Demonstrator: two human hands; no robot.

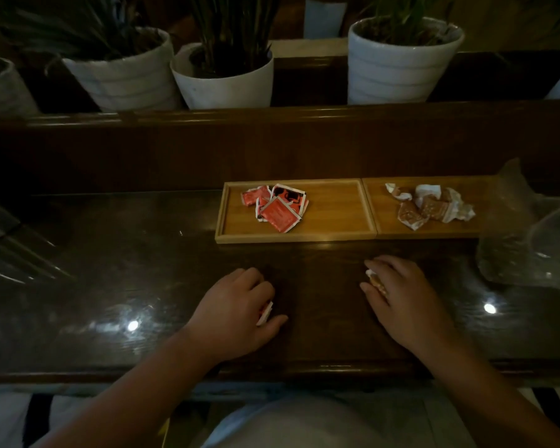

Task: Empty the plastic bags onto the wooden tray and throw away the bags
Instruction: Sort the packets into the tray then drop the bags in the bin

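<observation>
The 2 wooden trays [333,236] sit side by side, red sachets [277,206] in the left, brown wrapped sweets [429,206] in the right. The left hand [240,310] curls over what seems a red sachet; the right hand [401,292] pinches a brown sweet. Clear plastic bags [527,240] lie crumpled at the right: light, limp and slippery, best gathered by a bunched fold.

Both forearms reach toward 12 o'clock, left hand [236,313] and right hand [404,299] palm-down, fingers curled, each pinching something small.
</observation>
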